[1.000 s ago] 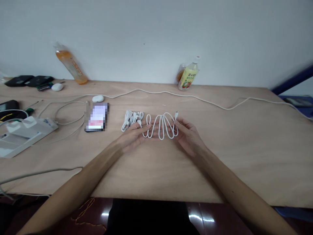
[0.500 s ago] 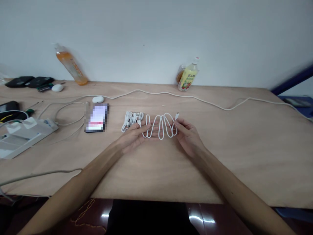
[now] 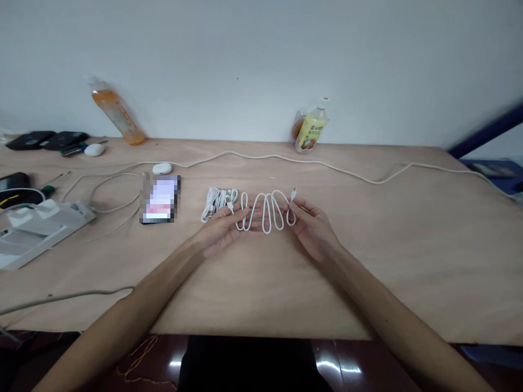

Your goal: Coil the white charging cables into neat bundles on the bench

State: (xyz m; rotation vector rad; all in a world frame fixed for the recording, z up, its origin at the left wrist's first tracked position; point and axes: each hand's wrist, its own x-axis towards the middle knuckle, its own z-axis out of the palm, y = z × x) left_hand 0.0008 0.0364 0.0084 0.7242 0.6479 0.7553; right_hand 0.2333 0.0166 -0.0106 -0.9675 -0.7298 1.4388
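Observation:
A white USB charging cable (image 3: 266,213) spans both hands in loose zigzag loops, low over the table. My left hand (image 3: 223,226) has its thumb pressed on the loops near one plug, with the other fingers stretched beneath them. My right hand (image 3: 311,226) pinches the cable near its other plug (image 3: 293,193), which points up. Just behind my left hand lie bundled white cables (image 3: 213,202), partly hidden by it and by the held cable's end.
A phone (image 3: 161,198) and a white earbud case (image 3: 162,169) lie to the left. A long white cord (image 3: 278,157) crosses the table (image 3: 261,294) behind my hands. Two bottles, one orange (image 3: 118,114) and one yellow (image 3: 311,129), lean against the wall. A white power strip (image 3: 49,234) sits far left.
The loops beside my right hand have shifted; the last one now hangs narrower and apart from the others. Both hands keep their hold, and the view has shifted slightly.

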